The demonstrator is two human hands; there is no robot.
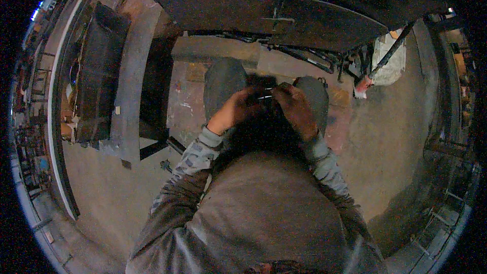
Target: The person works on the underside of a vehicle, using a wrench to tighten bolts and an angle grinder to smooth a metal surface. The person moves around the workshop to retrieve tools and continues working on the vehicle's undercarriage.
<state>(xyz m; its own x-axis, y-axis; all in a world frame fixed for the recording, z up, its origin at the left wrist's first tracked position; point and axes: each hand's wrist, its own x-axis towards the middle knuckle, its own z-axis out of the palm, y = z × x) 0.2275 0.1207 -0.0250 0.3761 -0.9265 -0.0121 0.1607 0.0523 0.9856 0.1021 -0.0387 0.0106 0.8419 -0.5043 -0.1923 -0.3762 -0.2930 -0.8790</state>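
My left hand (236,109) and my right hand (297,107) meet in front of my lap, between my knees. The fingers of both are curled and come close together around a small dark thing with thin shiny metal parts (265,97). Its kind cannot be made out in the shadow. The right hand's fingers bend down over its right side. The left hand's fingertips are dark and partly blurred at its left side. Below the hands, a deep black shadow hides the lap.
A large dark panel (223,5) hangs close ahead, with black cables (314,61) along its lower edge. At my left stands a grey metal-edged bench or frame (131,96). A pale sack-like thing (390,61) and a red-and-white piece (362,86) lie ahead right on the concrete floor (390,137).
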